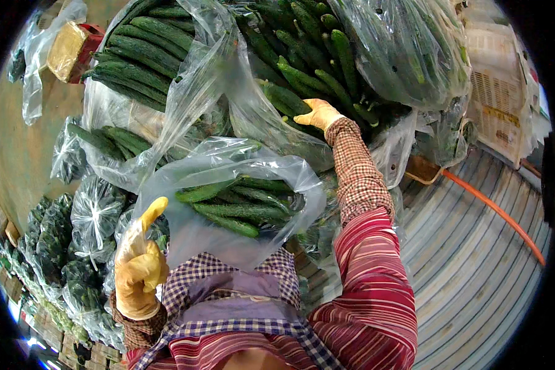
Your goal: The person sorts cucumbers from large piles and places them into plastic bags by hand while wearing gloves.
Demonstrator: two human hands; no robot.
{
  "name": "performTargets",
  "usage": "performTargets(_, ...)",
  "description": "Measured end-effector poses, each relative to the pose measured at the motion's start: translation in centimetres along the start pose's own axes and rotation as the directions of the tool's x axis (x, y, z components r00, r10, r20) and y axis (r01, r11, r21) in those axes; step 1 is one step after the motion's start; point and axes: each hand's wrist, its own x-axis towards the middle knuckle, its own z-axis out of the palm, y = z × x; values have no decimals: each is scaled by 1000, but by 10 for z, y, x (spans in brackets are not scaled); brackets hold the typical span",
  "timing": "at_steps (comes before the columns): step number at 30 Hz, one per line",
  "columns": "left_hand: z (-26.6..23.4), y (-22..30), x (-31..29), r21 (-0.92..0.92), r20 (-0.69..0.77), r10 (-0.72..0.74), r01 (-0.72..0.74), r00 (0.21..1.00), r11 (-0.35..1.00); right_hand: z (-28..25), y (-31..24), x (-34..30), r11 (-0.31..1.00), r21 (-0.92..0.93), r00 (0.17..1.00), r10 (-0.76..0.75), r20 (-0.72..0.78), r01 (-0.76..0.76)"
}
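A clear plastic bag (185, 243) stands open-mouthed in front of my body, with several dark green cucumbers (240, 213) lying inside. At its left rim is my left hand (140, 274) in a yellowish glove, index finger raised and the other fingers curled on the plastic. My right hand (320, 115), gloved too, reaches out to a big heap of cucumbers (302, 55) in a larger clear bag. Its thumb and fingers close round the end of one cucumber (282, 97). Part of that cucumber is hidden by the hand.
Another open bag with cucumbers in rows (145, 49) stands at the far left. Filled, knotted bags (95, 213) crowd the left side. A bulging bag (407, 49) and a plastic crate (499, 98) are at the far right. An orange hose (496, 213) crosses the slatted surface.
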Motion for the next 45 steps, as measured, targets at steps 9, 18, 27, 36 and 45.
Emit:
performTargets(9, -11, -10, -8, -3, 39, 113, -113, 993, 994, -69, -28, -115, 343, 662, 743, -364, -561, 667)
performTargets(18, -8, -10, -17, -50, 69, 178, -175, 982, 983, -2, -96, -158, 60, 846, 716, -565, -409, 531)
performTargets(27, -17, -10, -11, -111, 153, 226, -211, 962, 971, 102, -124, -139, 255, 935, 754, -657, -20, 247)
performTargets(36, -24, -11, -8, -193, -1, 251, -246, 968, 950, 207, -63, -127, 683, -611, 904, -185, 385, 400)
performTargets(45, -12, -12, -4, -233, 77, 216, -193, 973, 953, 70, 15, -54, 849, -522, 696, -424, -580, 83)
